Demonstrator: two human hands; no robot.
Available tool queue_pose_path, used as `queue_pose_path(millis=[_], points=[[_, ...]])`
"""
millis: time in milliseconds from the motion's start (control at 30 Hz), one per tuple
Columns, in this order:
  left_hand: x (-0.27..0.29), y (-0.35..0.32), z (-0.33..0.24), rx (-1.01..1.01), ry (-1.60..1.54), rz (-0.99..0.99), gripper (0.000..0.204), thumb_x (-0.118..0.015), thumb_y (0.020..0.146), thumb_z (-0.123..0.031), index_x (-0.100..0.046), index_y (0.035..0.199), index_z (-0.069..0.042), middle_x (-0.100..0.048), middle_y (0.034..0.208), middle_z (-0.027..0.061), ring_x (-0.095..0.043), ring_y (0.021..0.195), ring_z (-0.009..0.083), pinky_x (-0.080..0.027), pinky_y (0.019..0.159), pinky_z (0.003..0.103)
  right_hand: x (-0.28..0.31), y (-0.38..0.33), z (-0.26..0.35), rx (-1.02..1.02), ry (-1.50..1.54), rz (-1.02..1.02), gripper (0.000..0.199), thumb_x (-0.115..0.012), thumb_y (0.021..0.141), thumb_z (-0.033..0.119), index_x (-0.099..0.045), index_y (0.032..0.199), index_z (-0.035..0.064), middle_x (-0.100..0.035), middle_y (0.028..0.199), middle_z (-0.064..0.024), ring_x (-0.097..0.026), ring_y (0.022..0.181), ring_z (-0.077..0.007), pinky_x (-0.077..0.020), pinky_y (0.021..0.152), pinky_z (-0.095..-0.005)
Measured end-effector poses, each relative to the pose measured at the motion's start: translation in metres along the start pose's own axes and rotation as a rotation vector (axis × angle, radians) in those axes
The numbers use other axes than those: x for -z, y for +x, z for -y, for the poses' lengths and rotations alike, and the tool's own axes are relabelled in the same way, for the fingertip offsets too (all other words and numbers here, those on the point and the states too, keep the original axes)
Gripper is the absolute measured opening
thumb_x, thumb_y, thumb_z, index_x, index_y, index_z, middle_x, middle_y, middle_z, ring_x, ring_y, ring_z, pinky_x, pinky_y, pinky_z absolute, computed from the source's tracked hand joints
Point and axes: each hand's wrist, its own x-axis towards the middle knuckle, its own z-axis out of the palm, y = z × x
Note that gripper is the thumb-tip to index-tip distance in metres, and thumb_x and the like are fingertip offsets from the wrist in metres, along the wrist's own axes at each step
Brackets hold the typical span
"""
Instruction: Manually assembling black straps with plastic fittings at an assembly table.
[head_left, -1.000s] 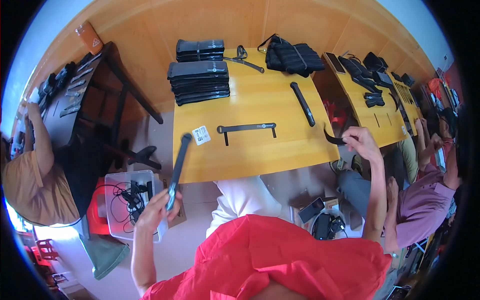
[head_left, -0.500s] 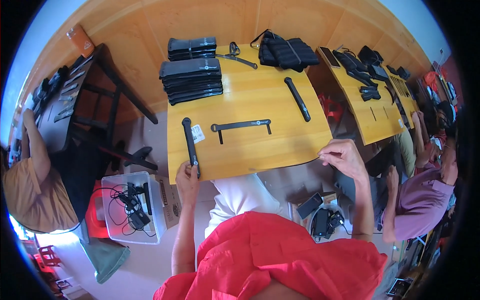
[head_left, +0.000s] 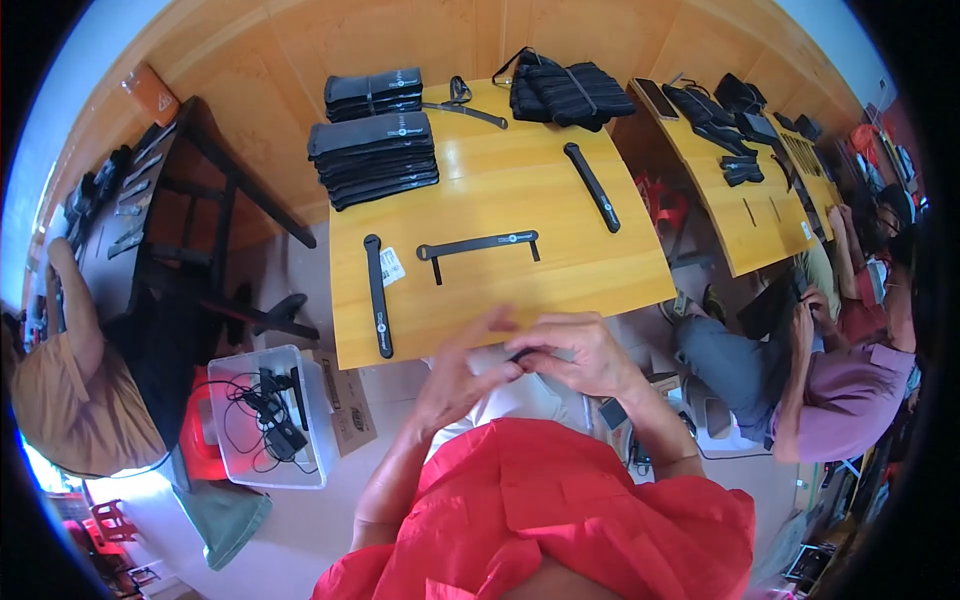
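In front of me, over the table's near edge, my two hands are close together. My right hand [head_left: 585, 352] is closed, its fingertips pinching a small dark strip [head_left: 522, 354], mostly hidden. My left hand [head_left: 458, 372] is beside it, thumb close to the strip; its fingers are smeared by motion. Three flat black straps with a ring end and a pale mark lie on the yellow table [head_left: 500, 200]: one upright at the left [head_left: 378, 298], one across two dark slots in the middle [head_left: 478, 246], one slanting at the right [head_left: 592, 188].
Stacked black fabric pieces [head_left: 372, 155] are at the table's far left, a bundled black pile [head_left: 570, 92] at the far right. A white label [head_left: 392, 266] lies by the left strap. A clear bin of cables [head_left: 270, 420] stands on the floor. People sit at tables on both sides.
My left hand has left the left strap, which stays on the table, and moved right. My right hand has moved left from the table's right corner, so both hands meet in front of me.
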Motion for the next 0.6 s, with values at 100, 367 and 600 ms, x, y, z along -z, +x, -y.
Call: queue_pose_path(millis=[100,367,600], points=[[0.001,0.002,-0.004,0.206,-0.563,0.375,0.034,-0.066,0.082,-0.015,-0.057,0.112,-0.001,-0.057,0.091,0.0017,-0.053,0.08,0.01,-0.045,0.073,0.023,0.008,0.007,0.0,0.061,-0.024,-0.057,0.021,-0.064,0.074,-0.006,-0.064,0.094,-0.0013,-0.061,0.078,-0.0099,-0.064,0.07,-0.018,-0.049,0.06,-0.0253],[0.049,0.001,0.056,0.402,-0.238,0.396,0.016,-0.059,0.087,-0.012,-0.063,0.094,0.002,-0.058,0.07,-0.0006,-0.053,0.065,0.0054,-0.045,0.06,0.02,0.018,-0.012,-0.07,-0.267,0.238,-0.311,0.012,-0.062,0.08,-0.005,-0.064,0.091,-0.0034,-0.061,0.077,-0.005,-0.06,0.06,-0.009,-0.05,0.057,-0.0198],[0.048,0.027,0.08,0.444,-0.315,0.006,0.012,-0.063,0.084,-0.009,-0.064,0.089,0.002,-0.06,0.071,0.0018,-0.055,0.061,0.0072,-0.048,0.056,0.021,0.013,0.005,-0.103,-0.433,0.365,-0.41,0.009,-0.064,0.08,0.001,-0.064,0.089,-0.0009,-0.061,0.066,-0.0026,-0.056,0.055,-0.0071,-0.0452,0.048,-0.0188]])
